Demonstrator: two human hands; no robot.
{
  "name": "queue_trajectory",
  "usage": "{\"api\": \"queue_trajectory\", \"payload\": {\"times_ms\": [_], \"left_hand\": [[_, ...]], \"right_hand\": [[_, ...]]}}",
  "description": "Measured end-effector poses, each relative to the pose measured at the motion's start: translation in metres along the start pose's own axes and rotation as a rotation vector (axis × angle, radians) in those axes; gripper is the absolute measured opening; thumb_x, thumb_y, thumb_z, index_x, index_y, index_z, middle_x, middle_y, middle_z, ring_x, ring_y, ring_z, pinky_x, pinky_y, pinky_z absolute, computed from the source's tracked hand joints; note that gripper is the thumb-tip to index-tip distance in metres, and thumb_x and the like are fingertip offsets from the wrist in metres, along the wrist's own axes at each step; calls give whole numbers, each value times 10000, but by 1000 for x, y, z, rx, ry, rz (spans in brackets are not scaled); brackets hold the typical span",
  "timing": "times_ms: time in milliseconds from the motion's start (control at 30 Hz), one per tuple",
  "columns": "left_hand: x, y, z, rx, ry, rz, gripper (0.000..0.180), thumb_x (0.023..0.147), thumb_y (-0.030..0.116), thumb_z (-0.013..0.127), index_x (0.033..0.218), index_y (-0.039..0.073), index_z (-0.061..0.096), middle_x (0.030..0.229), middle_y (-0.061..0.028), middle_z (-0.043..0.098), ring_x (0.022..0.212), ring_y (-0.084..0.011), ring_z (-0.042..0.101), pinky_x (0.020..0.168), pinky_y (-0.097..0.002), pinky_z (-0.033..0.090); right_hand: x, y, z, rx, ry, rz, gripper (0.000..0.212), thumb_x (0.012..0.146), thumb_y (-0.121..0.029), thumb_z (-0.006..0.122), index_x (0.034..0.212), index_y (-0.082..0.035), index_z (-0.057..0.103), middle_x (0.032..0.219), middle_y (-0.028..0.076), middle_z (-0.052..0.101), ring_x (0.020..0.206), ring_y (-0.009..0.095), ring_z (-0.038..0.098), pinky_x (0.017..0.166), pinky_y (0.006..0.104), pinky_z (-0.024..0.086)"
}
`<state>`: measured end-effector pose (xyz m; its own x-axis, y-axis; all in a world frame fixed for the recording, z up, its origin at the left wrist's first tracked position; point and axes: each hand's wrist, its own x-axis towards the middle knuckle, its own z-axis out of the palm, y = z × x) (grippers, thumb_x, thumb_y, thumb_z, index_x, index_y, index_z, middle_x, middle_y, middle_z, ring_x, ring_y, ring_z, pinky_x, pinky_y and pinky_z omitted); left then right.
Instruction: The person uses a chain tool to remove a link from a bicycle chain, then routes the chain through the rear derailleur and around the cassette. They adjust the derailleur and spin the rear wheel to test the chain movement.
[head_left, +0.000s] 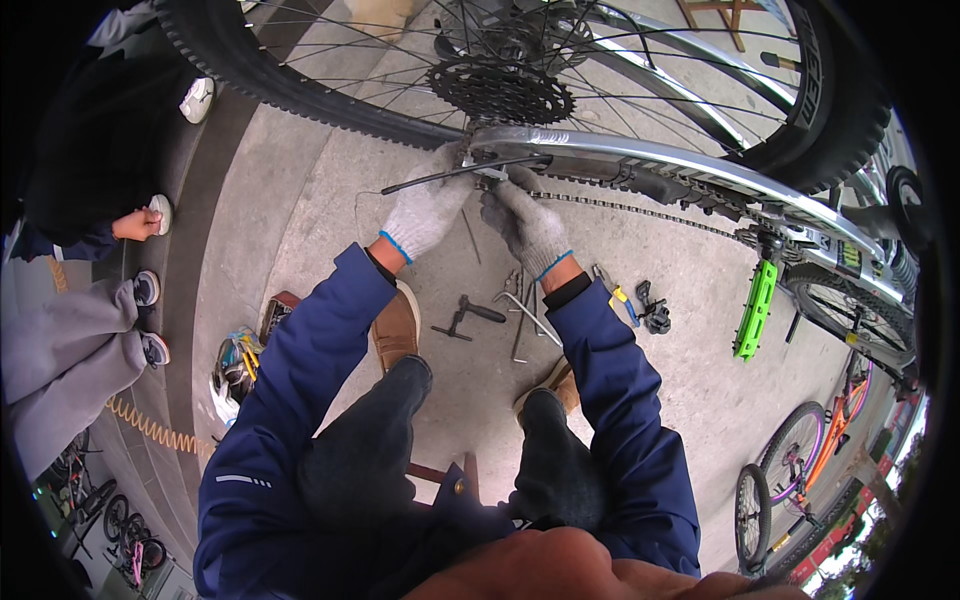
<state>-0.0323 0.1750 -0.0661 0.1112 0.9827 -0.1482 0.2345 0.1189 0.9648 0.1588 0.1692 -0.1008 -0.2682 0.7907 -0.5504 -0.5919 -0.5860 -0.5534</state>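
Both my hands wear pale knit gloves with blue cuffs and meet below the rear cassette [503, 91] of a silver bicycle frame [640, 147]. My left hand [428, 212] is closed around the rear derailleur [487, 170], which the gloves mostly cover. A thin black cable housing [430, 180] crosses over its fingers. Just right of it, my right hand [532, 228] has its fingers curled in beside the derailleur, where the chain [640, 210] runs into the grip. What those fingertips pinch is hidden. A thin loose wire hangs left of the left hand.
On the concrete between my shoes lie a black T-handled tool [468, 315], several hex keys [522, 325] and yellow-blue pliers [625, 305]. A green pedal [757, 310] juts out at right. People stand at left near a coiled air hose [150, 428]. An orange bicycle [825, 450] lies at lower right.
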Motion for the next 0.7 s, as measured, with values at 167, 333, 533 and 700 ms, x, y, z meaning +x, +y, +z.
{"api": "queue_trajectory", "payload": {"times_ms": [167, 333, 533, 700], "left_hand": [[0, 7, -3, 106, -5, 36, 421, 1056, 257, 584, 1403, 21, 619, 1244, -265, 719, 1184, -442, 686, 958, -461, 547], [1, 11, -11, 329, -56, 79, 476, 1043, 262, 593, 1430, -15, 598, 1246, -289, 714, 1173, -452, 690, 961, -464, 549], [2, 15, -24, 374, -94, -5, 479, 1032, 237, 618, 1422, -42, 603, 1203, -305, 726, 1147, -473, 696, 943, -444, 558], [1, 11, -18, 395, -55, 126, 464, 1018, 205, 653, 1412, -38, 619, 1215, -311, 724, 1161, -457, 702, 935, -425, 559]], "right_hand": [[0, 4, -2, 28, 6, -19, 386, 1016, -98, 728, 1373, 6, 625, 1275, 134, 694, 1149, 272, 701, 1036, 438, 591], [0, 9, -3, 98, -54, -4, 378, 1026, -103, 714, 1376, 6, 621, 1259, 125, 695, 1151, 266, 696, 1057, 438, 587], [5, -2, -7, 90, -93, -6, 395, 1038, -108, 688, 1401, 24, 604, 1317, 140, 699, 1177, 279, 702, 1070, 447, 585], [1, -4, -6, 183, -97, 86, 399, 1062, -83, 605, 1433, 63, 578, 1379, 193, 685, 1240, 310, 693, 1107, 474, 572]]}}
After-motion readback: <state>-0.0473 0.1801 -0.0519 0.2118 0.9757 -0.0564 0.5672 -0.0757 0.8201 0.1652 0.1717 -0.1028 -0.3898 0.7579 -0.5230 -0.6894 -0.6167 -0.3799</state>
